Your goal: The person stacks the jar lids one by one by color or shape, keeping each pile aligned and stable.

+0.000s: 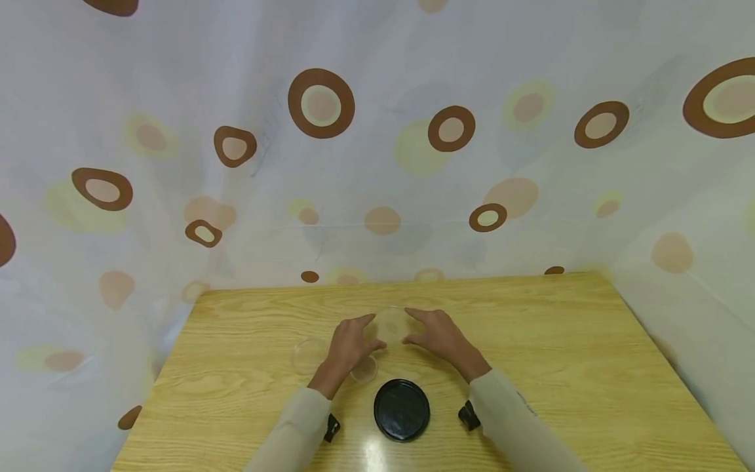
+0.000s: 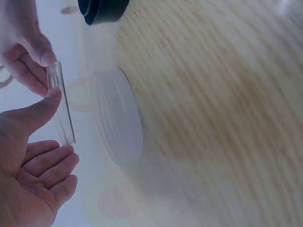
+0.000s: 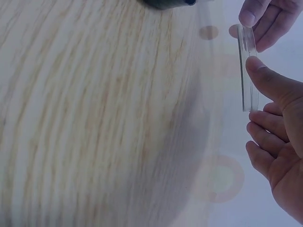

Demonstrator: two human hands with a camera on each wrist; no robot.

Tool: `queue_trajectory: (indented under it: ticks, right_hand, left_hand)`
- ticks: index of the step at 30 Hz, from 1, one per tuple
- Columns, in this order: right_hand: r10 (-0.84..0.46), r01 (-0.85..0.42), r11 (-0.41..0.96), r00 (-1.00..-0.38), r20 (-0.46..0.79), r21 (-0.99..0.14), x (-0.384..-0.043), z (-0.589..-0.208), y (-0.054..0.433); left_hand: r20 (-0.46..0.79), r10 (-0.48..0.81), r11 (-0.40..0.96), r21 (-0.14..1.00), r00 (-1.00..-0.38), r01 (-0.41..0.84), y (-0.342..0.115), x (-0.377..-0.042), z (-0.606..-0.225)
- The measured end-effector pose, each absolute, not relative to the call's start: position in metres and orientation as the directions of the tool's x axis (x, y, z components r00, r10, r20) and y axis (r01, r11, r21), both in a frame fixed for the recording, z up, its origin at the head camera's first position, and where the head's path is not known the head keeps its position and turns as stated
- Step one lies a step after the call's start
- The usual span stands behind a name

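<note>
Between the two hands is a clear, shallow round dish (image 1: 392, 322), seen edge-on in both wrist views and raised off the table. The left hand (image 1: 349, 342) grips its left rim between thumb and fingers. On the opposite side, the right hand (image 1: 441, 335) pinches the rim in the same way. Another clear round dish (image 2: 125, 116) stands on the table by the left wrist. A smaller clear round piece (image 1: 364, 369) lies beside the left hand, partly covered by it. Nearer the person, a black round dish (image 1: 402, 410) lies between the forearms.
Everything rests on a wood-grain table (image 1: 560, 367). Behind it hangs a pale curtain (image 1: 377, 177) with brown and yellow spots, which also runs along both sides. Black straps or mounts (image 1: 469, 415) show at the wrists.
</note>
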State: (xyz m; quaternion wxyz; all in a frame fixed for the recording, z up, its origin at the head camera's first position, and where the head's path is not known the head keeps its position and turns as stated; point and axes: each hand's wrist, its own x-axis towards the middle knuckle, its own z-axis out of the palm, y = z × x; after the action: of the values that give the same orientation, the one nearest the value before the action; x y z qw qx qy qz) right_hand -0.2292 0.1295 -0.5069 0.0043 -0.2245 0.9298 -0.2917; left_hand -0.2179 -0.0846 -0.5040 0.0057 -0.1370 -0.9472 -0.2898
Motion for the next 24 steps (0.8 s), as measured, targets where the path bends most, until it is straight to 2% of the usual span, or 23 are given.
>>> queue_trajectory:
  ticks: [11, 24]
  right_hand:
    - [-0.421, -0.407, 0.725, -0.9, 0.111, -0.556, -0.219, -0.496, 0.135]
    - [-0.413, -0.433, 0.722, -0.895, 0.165, -0.54, -0.205, -0.492, 0.147]
  left_hand:
    - [0.118, 0.278, 0.789, 0.537, -0.953, 0.297, -0.081, -0.209, -0.496]
    - [0.145, 0.321, 0.775, 0.528, -0.936, 0.348, -0.073, -0.198, -0.491]
